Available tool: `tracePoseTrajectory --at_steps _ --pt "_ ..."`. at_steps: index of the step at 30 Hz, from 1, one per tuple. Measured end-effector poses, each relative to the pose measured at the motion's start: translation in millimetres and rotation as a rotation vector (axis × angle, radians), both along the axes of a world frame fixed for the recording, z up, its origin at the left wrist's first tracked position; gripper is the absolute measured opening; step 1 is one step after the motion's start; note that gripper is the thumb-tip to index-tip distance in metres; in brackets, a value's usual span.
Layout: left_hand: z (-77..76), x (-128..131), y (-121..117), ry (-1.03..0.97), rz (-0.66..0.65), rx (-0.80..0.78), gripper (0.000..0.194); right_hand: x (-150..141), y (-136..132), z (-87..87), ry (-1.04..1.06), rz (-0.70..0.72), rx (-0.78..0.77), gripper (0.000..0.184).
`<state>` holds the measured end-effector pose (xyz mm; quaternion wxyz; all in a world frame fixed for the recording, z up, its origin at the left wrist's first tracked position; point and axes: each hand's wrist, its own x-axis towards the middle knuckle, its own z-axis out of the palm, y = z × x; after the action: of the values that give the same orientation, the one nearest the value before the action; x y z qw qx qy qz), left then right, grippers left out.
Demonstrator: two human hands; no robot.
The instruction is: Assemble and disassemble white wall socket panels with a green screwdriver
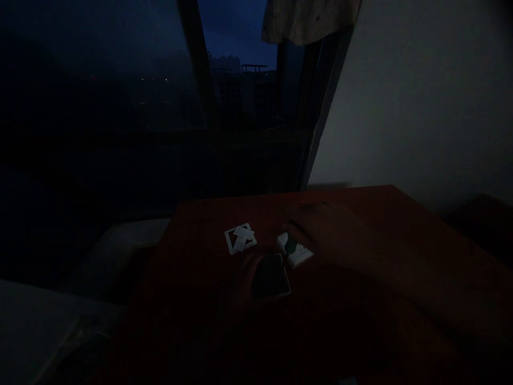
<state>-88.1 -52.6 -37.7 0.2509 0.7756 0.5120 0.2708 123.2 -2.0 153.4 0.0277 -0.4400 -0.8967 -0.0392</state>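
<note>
The light is very dim, so edges are hard to make out. My left hand [245, 275] is closed on the left side of a dark square plate with a pale rim [271, 277], low over the table. My right hand [320, 227] reaches in from the right with fingers curled down around a green tool with a thin dark shaft [290, 245]; its exact kind is unclear. Under that tool lies a white socket panel [298, 256] with small dark slots. Left of it rests a white square frame [228, 241], with two white strips [243, 233] lying crossed over it.
Both hands work over a reddish-brown table [200, 224]. Behind it stands a dark window frame [204, 107], with a hanging curtain [310, 21] above. A pale wall [420, 107] rises at the right. A small pale object [348, 381] shows at the bottom edge.
</note>
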Motion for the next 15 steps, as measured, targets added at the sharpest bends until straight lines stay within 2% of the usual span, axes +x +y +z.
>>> tracePoseTrajectory --at_steps 8,10,12,13,15 --pt "-1.9 -0.8 2.1 0.004 -0.019 -0.009 0.083 0.8 -9.7 6.3 0.069 0.111 -0.058 0.03" --pt "-1.2 -0.4 3.2 0.0 -0.03 0.005 0.082 2.9 -12.5 9.8 0.115 0.21 -0.127 0.037" --pt "-1.1 0.2 3.7 -0.002 -0.034 0.026 0.081 3.7 -14.7 11.6 0.159 0.299 -0.186 0.053" --pt "-1.4 0.4 3.7 -0.002 -0.029 0.034 0.081 3.2 -15.3 11.4 0.168 0.302 -0.188 0.058" --pt "-3.0 0.4 3.5 0.001 -0.015 0.043 0.082 0.5 -15.0 8.9 0.134 0.201 -0.121 0.052"
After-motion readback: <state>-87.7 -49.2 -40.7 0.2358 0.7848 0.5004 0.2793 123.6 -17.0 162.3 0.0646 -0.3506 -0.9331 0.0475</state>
